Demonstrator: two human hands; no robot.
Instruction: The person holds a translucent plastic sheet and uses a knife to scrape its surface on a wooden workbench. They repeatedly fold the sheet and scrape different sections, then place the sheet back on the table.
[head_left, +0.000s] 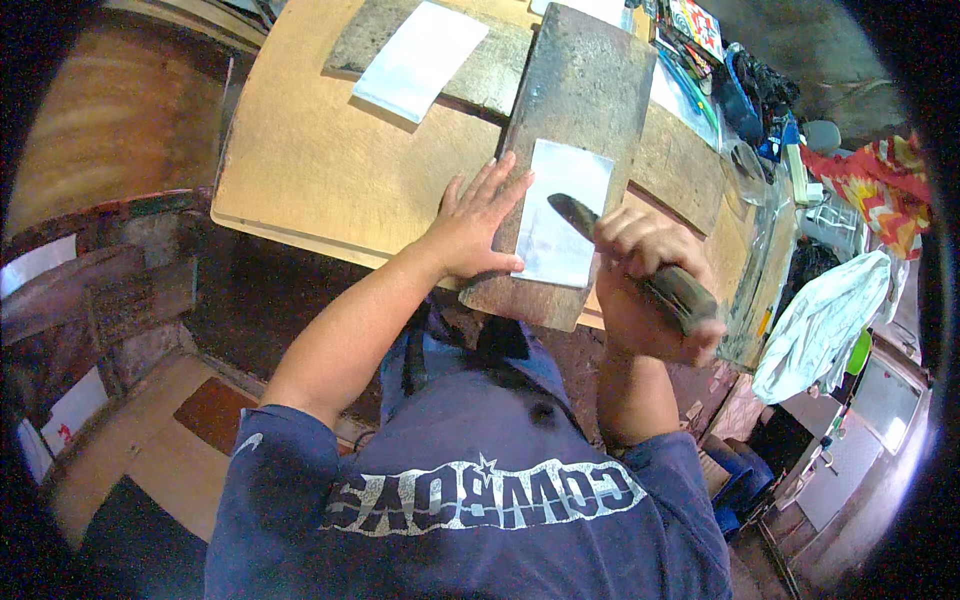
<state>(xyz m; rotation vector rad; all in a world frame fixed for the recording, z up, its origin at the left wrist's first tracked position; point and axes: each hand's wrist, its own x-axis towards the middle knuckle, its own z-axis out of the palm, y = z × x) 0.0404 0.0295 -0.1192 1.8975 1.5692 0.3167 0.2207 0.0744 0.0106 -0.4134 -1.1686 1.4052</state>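
A narrow white rectangular sheet (564, 225) lies on a long worn wooden board (592, 82), near the board's close end. My left hand (480, 225) is spread flat along the left edge of the sheet. Its thumb tip touches that edge, and the hand holds nothing. In my right hand (652, 285) is a dark hand tool (574, 214) with a rounded end. That end is over the right half of the sheet; whether it touches is hard to tell. The fist is slightly blurred and hides the tool's middle.
A second white rectangular piece (420, 60) lies on another wooden board (491, 67) at the back left of the tan tabletop (322, 165). Assorted items and plastic bags (754, 82) crowd the right side. A pale cloth or bag (821, 330) hangs at the right.
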